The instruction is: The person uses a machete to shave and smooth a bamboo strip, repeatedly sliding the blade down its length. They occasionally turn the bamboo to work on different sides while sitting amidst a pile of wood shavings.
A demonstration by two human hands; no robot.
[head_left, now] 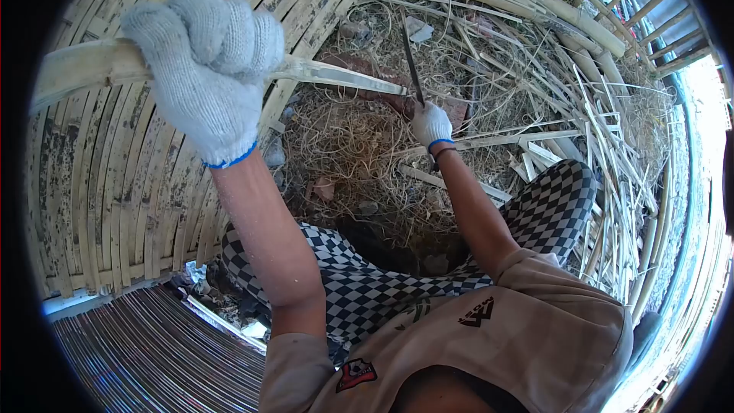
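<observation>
My left hand [210, 69], in a white knitted glove with a blue cuff, is raised at the upper left and closed around a long pale bamboo strip [84, 70]. The strip runs out past the fist on both sides, and its narrow end reaches toward the middle of the view, right by my other hand. My right hand [433, 124], gloved the same way, is wrapped round a long dark-bladed knife [411, 57] whose blade points away from me. The knife's handle is hidden inside the glove.
Bamboo shavings [359, 138] cover the ground before my checkered trousers [382, 279]. A slatted bamboo wall [115, 176] rises on the left. Split bamboo strips [604, 176] lie piled on the right, and long bamboo poles [527, 4] lie at the back. A brick [456, 112] sits beside my right hand.
</observation>
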